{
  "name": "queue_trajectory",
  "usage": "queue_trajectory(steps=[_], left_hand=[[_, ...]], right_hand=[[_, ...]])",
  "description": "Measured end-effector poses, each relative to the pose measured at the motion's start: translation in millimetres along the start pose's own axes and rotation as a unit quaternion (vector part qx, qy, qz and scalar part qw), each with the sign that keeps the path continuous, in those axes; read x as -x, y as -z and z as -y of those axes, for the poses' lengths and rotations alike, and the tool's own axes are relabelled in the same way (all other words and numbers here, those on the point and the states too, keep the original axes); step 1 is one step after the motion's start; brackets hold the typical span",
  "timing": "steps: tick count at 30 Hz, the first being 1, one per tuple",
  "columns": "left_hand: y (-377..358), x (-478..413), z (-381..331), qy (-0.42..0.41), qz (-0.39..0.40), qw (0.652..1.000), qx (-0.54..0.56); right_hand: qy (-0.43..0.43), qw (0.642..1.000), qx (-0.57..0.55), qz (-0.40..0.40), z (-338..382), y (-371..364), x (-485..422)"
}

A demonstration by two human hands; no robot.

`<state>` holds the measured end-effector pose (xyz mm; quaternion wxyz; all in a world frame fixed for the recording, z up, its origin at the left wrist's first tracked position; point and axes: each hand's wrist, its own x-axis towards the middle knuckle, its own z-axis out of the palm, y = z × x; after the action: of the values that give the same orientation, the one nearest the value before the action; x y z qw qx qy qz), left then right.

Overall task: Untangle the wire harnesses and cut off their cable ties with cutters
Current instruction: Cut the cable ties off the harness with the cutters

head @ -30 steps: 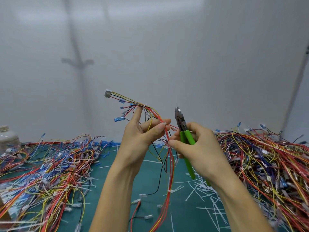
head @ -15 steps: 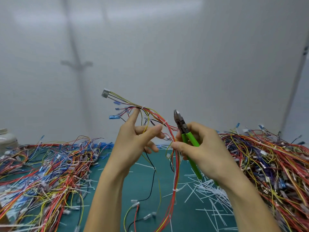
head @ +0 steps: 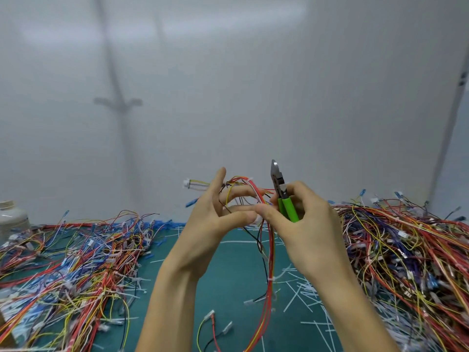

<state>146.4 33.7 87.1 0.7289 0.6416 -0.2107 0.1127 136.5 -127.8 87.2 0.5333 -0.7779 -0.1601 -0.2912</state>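
I hold a wire harness (head: 269, 255) of red, yellow and black wires up in front of me. My left hand (head: 210, 224) pinches its upper part, index finger pointing up, and a white connector (head: 187, 184) sticks out to the left. My right hand (head: 307, 224) grips green-handled cutters (head: 283, 196), jaws pointing up, while its thumb meets my left thumb on the wires. A white cable tie (head: 274, 278) wraps the hanging bundle lower down.
Large piles of tangled harnesses lie on the green mat (head: 228, 301): one pile at the left (head: 71, 270), one pile at the right (head: 411, 262). Cut white tie pieces (head: 302, 295) litter the mat's middle. A white jar (head: 11, 217) stands far left. A grey wall rises behind.
Both hands have drawn closer together and the thumbs now meet on the wires. The harness's connector end has dropped lower and swung toward my left hand.
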Motion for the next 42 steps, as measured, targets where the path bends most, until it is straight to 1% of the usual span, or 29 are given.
queue_trajectory(steps=[2,6,8,12,15,20,24,33,39,42], left_hand=[[-2.6,0.0,1.8,-0.008,0.011,1.0,0.013],[-8.6,-1.4,-0.2,-0.031,0.003,1.0,-0.006],[-10.6,-2.7,1.0,-0.043,-0.001,0.999,-0.019],[-11.3,-3.8,3.6,-0.062,0.019,0.998,-0.026],[-13.5,-3.0,2.2,-0.076,0.044,0.994,-0.067],[-18.7,-3.1,5.0,-0.09,0.031,0.987,-0.131],[-21.0,-3.8,7.2,-0.085,0.026,0.987,-0.136],[-21.5,-4.4,2.3,-0.059,-0.01,0.991,-0.122],[-19.5,-4.1,2.5,-0.051,0.014,0.991,-0.123],[-21.2,-3.4,1.5,-0.051,0.011,0.992,-0.115]], right_hand=[[0.006,1.0,-0.014,0.024,0.7,0.6,-0.7],[0.007,0.996,-0.02,0.091,1.3,8.6,-2.9],[-0.001,0.995,-0.004,0.099,0.2,11.8,-3.8],[0.004,0.997,0.039,0.063,1.5,13.5,-4.3],[0.014,0.997,0.063,0.039,4.6,14.6,-4.3],[0.01,0.999,0.041,0.005,4.5,14.8,-4.4],[-0.004,1.0,-0.005,-0.017,3.2,13.8,-4.0],[-0.008,0.999,-0.007,-0.035,1.7,10.6,-3.4],[-0.018,0.999,-0.017,-0.046,-0.1,8.6,-2.9],[-0.019,0.999,-0.017,-0.046,-1.3,9.4,-2.8]])
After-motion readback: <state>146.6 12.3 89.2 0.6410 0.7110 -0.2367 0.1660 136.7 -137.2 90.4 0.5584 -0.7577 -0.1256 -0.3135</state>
